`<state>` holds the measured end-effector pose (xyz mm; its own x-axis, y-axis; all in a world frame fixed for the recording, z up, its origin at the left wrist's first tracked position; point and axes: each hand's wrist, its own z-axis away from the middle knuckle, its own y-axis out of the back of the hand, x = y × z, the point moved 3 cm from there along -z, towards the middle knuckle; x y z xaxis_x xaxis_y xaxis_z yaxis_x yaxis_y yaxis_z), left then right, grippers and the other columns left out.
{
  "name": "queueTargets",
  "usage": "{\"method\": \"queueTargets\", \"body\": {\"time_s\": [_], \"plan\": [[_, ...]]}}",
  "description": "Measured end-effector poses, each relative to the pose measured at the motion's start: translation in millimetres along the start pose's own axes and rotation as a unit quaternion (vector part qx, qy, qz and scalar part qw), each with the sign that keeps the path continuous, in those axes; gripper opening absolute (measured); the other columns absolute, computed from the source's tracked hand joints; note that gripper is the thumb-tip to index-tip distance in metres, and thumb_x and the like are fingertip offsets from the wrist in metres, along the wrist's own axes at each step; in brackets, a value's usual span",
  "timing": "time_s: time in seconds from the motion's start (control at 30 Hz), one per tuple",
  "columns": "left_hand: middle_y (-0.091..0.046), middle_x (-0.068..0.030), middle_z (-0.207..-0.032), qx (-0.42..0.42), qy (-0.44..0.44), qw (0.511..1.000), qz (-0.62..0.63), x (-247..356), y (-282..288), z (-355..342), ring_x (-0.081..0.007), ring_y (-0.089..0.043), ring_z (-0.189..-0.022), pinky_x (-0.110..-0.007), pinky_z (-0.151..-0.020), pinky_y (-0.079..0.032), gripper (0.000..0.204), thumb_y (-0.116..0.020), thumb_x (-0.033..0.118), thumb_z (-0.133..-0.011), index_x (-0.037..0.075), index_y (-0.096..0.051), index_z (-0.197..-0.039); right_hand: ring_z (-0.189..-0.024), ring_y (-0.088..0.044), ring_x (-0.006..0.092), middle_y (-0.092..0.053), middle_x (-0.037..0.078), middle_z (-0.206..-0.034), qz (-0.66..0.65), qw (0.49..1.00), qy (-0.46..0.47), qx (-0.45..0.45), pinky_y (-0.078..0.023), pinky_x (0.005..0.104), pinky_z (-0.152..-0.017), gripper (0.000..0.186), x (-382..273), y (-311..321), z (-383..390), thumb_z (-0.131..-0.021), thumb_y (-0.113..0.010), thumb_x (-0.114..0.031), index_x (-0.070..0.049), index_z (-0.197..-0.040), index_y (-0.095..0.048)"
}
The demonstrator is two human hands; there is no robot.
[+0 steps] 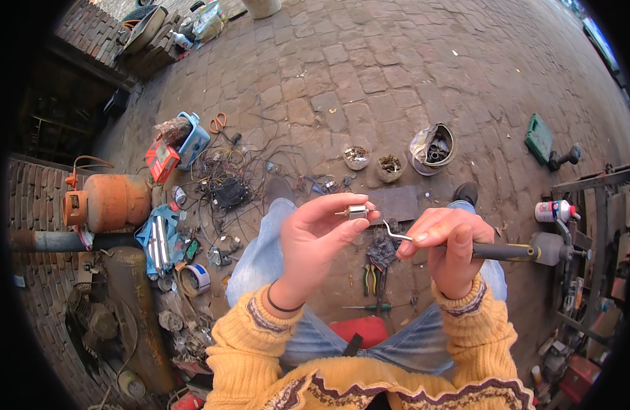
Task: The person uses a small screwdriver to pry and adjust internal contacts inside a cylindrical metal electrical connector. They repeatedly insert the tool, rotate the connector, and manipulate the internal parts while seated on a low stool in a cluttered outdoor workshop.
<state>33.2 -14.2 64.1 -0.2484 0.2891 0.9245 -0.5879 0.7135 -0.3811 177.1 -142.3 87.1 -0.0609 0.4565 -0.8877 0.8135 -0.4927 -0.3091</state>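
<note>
Between the thumb and fingers of my left hand [322, 236] is a small silver electric motor [356, 212] with a thin shaft pointing left. My right hand [451, 239] closes around a tool with a long dark handle [506, 252] and a thin, bent metal tip [391, 232]. The tip points toward the motor, close to its right end; whether they touch I cannot tell. Both hands are raised above the paving between my knees. Below them are pliers [370, 280] with yellow and dark handles, and a screwdriver [376, 308] with a green handle.
Tangled cables [226, 171] lie left of my feet, beside a blue container [194, 140] and an orange gas cylinder [116, 201]. Two small tubs of metal bits [356, 158] and a bucket [432, 149] stand ahead. A metal rack [598, 232] and spray can [554, 211] are on the right.
</note>
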Motion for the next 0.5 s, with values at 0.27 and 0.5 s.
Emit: {"method": "queueTargets", "body": {"time_s": [0.27, 0.5], "plan": [[-0.069, -0.0189, -0.115, -0.055, 0.000, 0.991, 0.123, -6.7, 0.8, -0.2, -0.0267, -0.071, -0.103, -0.039, -0.092, -0.059, 0.031, -0.066, -0.007, -0.091, -0.005, -0.062, -0.122, -0.067, -0.070, 0.0226, -0.073, 0.013, -0.074, 0.022, 0.999, -0.031, -0.038, -0.055, 0.0347, -0.067, 0.047, 4.1, 1.3, -1.7, -0.106, -0.051, -0.030, 0.002, -0.079, -0.073], [-0.070, -0.0191, -0.113, -0.070, 0.032, 0.988, 0.136, -5.0, -2.3, 0.6, -0.0263, -0.070, -0.101, -0.039, -0.091, -0.058, 0.031, -0.071, -0.001, -0.090, -0.003, -0.063, -0.120, -0.072, -0.070, 0.0230, -0.074, 0.013, -0.078, -0.007, 0.998, -0.025, -0.064, -0.056, 0.0343, -0.067, 0.040, 8.2, 0.3, -0.9, -0.105, -0.053, -0.024, 0.003, -0.083, -0.073]]}}
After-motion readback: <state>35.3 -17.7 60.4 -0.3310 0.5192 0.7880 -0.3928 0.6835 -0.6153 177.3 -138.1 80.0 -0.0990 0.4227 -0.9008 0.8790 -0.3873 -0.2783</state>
